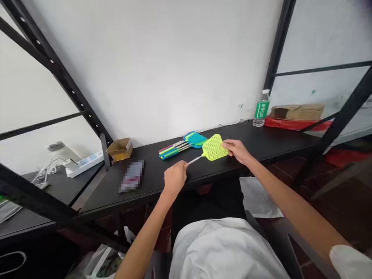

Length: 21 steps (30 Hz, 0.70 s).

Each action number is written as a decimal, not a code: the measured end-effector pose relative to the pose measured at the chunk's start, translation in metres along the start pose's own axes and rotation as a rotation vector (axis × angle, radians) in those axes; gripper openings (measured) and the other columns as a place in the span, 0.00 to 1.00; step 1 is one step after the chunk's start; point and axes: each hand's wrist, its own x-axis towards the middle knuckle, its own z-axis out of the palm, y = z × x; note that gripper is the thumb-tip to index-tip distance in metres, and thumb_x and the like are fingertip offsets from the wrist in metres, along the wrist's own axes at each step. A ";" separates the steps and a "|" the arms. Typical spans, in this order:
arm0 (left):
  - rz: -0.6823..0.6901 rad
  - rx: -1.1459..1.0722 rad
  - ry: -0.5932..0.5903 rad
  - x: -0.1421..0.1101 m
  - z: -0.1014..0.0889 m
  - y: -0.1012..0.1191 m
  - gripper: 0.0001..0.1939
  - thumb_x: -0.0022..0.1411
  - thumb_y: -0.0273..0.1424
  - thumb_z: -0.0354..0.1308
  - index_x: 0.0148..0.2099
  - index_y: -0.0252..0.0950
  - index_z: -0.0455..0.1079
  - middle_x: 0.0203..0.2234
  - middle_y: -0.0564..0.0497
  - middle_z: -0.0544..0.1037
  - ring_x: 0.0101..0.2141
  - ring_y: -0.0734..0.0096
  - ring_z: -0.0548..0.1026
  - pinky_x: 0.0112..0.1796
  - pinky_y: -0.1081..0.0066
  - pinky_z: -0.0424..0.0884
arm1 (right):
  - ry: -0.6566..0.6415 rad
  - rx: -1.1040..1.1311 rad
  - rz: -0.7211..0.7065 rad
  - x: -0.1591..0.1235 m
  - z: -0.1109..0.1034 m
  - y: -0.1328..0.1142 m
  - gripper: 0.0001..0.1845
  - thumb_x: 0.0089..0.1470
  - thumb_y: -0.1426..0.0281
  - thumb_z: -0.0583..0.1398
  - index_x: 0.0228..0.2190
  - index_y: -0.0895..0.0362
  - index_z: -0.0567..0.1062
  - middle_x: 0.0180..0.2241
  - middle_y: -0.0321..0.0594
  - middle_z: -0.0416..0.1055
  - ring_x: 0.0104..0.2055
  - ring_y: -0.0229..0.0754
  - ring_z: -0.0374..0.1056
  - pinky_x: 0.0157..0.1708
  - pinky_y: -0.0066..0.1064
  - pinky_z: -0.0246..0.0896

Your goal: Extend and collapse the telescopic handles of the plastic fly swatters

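One lime-yellow plastic fly swatter with a perforated head and thin pale shaft: held up over the front part of the long black counter, head toward the right, shaft slanting down to the left.
Left hand: closed in a fist, fingers clamped around the swatter's handle end, which they hide.
Right hand: thumb and fingers pinch the right edge of the perforated head.
Swatter pile, with blue and yellow-green heads, metal shafts and coloured handles: lies on the counter just behind the held swatter, handles to the left; whether the held head touches it, I cannot tell.
Flat dark rectangular object, pixelated: on the counter, left of the left hand.
Small open brown cardboard box: behind that object, near the white wall.
Clear plastic bottle with green label and white cap: upright at the counter's far right.
Larger brown cardboard box: right of the bottle, above red material.
White power strip: on a separate black surface, far left.
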 end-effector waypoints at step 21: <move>-0.043 0.028 -0.105 0.000 0.000 0.000 0.18 0.75 0.36 0.38 0.45 0.41 0.71 0.35 0.47 0.82 0.35 0.59 0.79 0.29 0.69 0.55 | -0.092 0.178 -0.028 -0.004 -0.001 -0.002 0.24 0.48 0.59 0.72 0.47 0.50 0.82 0.50 0.44 0.79 0.52 0.50 0.73 0.47 0.37 0.69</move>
